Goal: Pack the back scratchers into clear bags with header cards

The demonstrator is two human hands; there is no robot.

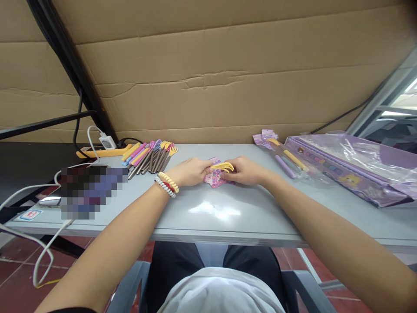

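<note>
Both of my hands meet at the middle of the grey table [208, 213]. My left hand [190, 171] has its fingers closed on a small pink printed card [215, 178]. My right hand [245, 170] is closed too and pinches a yellow claw-shaped plastic piece [223, 166] that lies on top of the card. On my left wrist sit yellow, red and white coil bands [167, 183].
A row of several telescopic sticks [150, 156] with yellow, pink and purple ends lies at the left rear. Packed ones in clear bags [282, 157] lie at the right rear beside a purple box [355, 171]. A yellow power strip [104, 152], charger and cables are at far left. Cardboard wall behind.
</note>
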